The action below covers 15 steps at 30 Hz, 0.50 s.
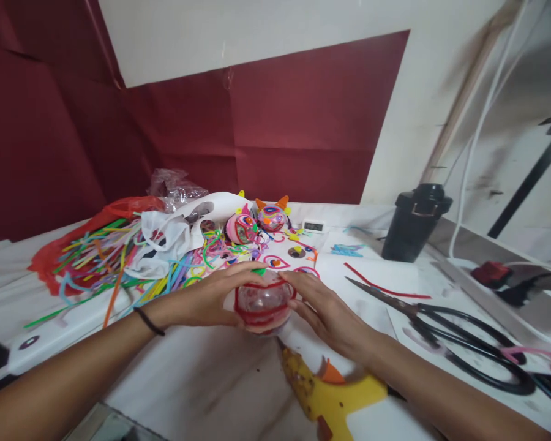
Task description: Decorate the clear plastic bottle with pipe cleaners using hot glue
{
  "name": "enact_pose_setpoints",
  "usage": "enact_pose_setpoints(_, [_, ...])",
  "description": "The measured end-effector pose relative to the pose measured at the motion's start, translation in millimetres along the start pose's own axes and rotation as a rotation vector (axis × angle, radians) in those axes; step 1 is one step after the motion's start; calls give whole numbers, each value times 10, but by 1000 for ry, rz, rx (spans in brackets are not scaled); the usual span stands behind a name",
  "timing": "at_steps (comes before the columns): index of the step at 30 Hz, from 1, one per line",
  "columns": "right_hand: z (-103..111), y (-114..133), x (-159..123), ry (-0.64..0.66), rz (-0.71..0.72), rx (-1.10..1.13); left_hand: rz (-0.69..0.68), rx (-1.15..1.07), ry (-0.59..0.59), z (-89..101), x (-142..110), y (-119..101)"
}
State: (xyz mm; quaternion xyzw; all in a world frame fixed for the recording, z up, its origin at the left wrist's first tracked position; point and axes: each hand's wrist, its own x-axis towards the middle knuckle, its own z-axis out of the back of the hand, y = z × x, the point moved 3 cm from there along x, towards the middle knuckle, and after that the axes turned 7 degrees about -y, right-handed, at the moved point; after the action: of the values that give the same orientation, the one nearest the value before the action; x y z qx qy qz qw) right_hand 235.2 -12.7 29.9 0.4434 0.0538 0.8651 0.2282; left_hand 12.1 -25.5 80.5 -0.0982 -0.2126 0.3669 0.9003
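A clear round ball (262, 300) with red pipe-cleaner outlines and a pinkish lower part is held between my two hands over the table. My left hand (211, 294) curves round its left side, thumb low and fingers on top. On the right, the fingertips of my right hand (324, 306) press against its upper edge. A bit of green (259, 271) shows at the top by my left fingertips. Just below the ball lies a yellow glue gun (321, 392), its nozzle towards the ball and partly under my right forearm.
Large black-handled scissors (422, 315) and a red pipe cleaner (381, 283) lie at right, near a black bottle (416, 220). Colourful pipe cleaners (101, 248) spill from a red bag at left. Two decorated balls (272, 217) stand behind, beside a small digital display (313, 226).
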Motion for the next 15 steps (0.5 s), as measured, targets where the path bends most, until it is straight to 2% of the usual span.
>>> enact_pose_setpoints(3, [-13,-6,-7,14,10,-17,-20,-5,-50,-25,-33,33])
enact_pose_setpoints(9, [-21,1,-12,43,31,-39,-157,-8,-124,-54,-81,44])
enact_pose_setpoints(15, [-17,7,-1,50,40,-51,-192,-17,-234,-115,-144,94])
